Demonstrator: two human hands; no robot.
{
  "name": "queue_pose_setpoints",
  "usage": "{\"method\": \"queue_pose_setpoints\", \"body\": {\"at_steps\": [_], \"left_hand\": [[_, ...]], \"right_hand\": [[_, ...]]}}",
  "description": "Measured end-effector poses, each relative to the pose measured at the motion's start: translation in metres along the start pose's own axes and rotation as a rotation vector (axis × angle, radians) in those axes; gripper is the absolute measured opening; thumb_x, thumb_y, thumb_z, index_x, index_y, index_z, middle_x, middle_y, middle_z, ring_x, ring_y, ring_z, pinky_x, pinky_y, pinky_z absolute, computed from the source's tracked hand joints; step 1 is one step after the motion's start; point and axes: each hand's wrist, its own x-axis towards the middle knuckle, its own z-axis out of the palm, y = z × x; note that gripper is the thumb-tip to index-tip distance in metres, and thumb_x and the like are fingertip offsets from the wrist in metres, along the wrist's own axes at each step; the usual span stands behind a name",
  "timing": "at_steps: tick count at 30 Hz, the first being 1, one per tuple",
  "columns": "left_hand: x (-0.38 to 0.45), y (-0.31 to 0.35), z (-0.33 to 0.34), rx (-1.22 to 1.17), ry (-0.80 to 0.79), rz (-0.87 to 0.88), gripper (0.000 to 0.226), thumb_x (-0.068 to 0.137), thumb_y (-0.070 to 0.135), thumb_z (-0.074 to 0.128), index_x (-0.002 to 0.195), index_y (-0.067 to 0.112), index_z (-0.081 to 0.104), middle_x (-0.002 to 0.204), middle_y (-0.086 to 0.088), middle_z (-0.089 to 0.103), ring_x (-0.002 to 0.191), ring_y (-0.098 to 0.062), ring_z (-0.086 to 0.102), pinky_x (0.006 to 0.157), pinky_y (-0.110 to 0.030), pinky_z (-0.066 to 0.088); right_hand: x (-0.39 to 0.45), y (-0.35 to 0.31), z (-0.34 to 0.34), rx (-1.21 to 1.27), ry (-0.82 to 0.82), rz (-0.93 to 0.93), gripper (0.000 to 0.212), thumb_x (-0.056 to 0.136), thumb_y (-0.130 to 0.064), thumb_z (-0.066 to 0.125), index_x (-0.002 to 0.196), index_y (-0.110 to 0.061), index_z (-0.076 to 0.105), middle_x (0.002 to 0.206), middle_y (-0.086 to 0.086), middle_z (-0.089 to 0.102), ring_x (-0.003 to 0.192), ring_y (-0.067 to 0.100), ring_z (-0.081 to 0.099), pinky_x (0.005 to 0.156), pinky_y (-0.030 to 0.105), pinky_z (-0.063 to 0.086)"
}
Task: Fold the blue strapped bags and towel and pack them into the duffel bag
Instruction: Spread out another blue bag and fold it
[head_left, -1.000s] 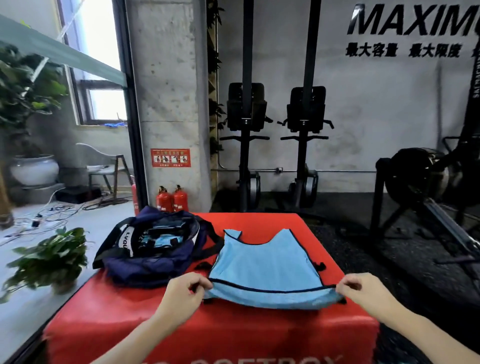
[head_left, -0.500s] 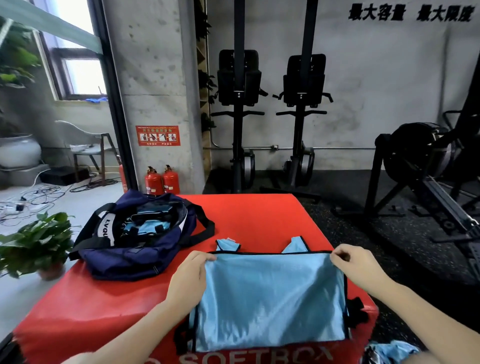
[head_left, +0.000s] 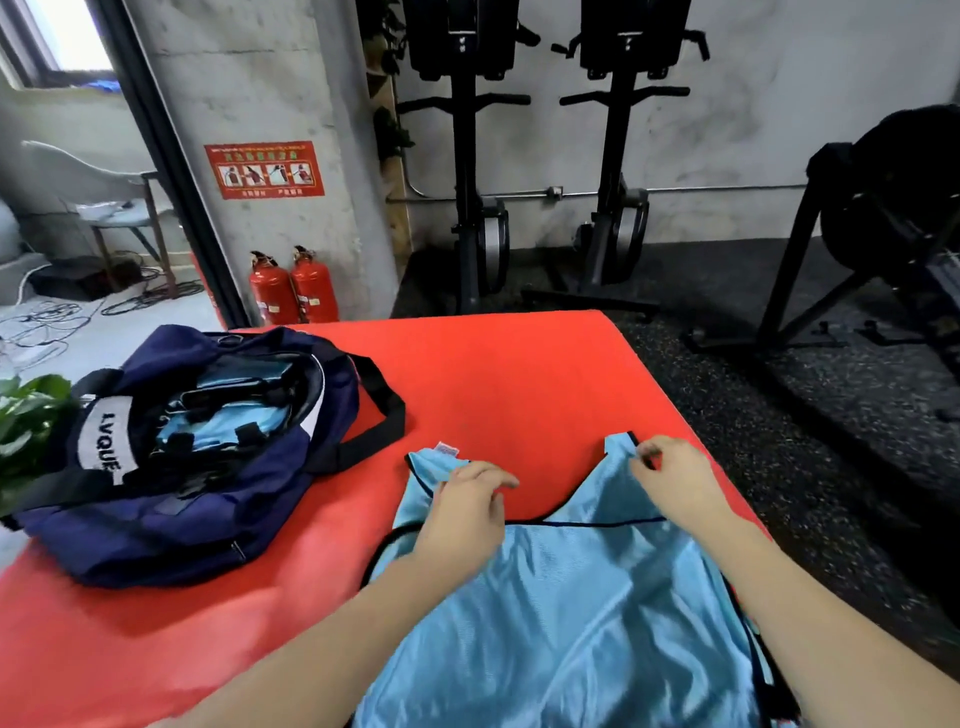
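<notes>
- On the red padded platform (head_left: 519, 374), near edge: light blue strapped bag (head_left: 571, 613) lies flat, bottom half doubled up over itself, the folded hem showing as a dark piped line across the middle.
- Two shoulder straps stick out past that line, toward the far side.
- Left hand (head_left: 462, 514) rests on the left strap, fingers bent down onto the fabric; looks like a pinch, though the contact itself is hidden under the knuckles.
- Right hand (head_left: 675, 478) pinches the tip of the right strap between thumb and forefinger.
- Navy duffel bag (head_left: 171, 467) sits to the left on the same platform, well apart from the piece being worked. Zip open, more blue strapped fabric already inside.
- No towel identifiable in view.
- Step in hand, as I read it: second fold of this piece, straps being taken over the body.
- Next move likely calls for drawing both straps toward the near edge together, keeping the slippery mesh square, then halving it sideways to fit the duffel opening.
- Risk: first fold may slide open.
</notes>
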Motion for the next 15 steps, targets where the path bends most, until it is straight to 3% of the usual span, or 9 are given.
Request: {"method": "queue_pose_setpoints", "body": {"at_steps": [6, 10, 15], "left_hand": [[0.069, 0.040, 0.056, -0.100, -0.126, 0.002, 0.030, 0.093, 0.008, 0.055, 0.117, 0.019, 0.069, 0.117, -0.002, 0.066, 0.103, -0.017, 0.063, 0.100, -0.031, 0.046], [0.100, 0.057, 0.084, -0.176, -0.148, -0.038, 0.028, 0.091, 0.005, 0.058, 0.115, 0.015, 0.069, 0.113, -0.002, 0.072, 0.099, -0.020, 0.066, 0.097, -0.030, 0.047], [0.114, 0.063, 0.102, -0.320, -0.111, -0.161, 0.028, 0.088, 0.007, 0.062, 0.113, 0.019, 0.068, 0.102, 0.002, 0.073, 0.094, -0.014, 0.068, 0.091, -0.025, 0.050]], "right_hand": [[0.028, 0.006, 0.011, 0.095, 0.038, 0.044, 0.024, 0.091, -0.030, 0.070, 0.110, -0.015, 0.067, 0.103, 0.004, 0.069, 0.097, 0.024, 0.064, 0.090, 0.035, 0.050], [0.040, 0.001, 0.018, 0.142, 0.025, 0.079, 0.033, 0.091, -0.035, 0.070, 0.116, -0.015, 0.064, 0.101, 0.004, 0.070, 0.098, 0.024, 0.063, 0.084, 0.031, 0.046], [0.051, -0.004, 0.021, 0.227, 0.065, 0.091, 0.017, 0.092, -0.021, 0.069, 0.109, -0.018, 0.067, 0.091, -0.003, 0.067, 0.088, 0.015, 0.061, 0.079, 0.022, 0.039]]}}
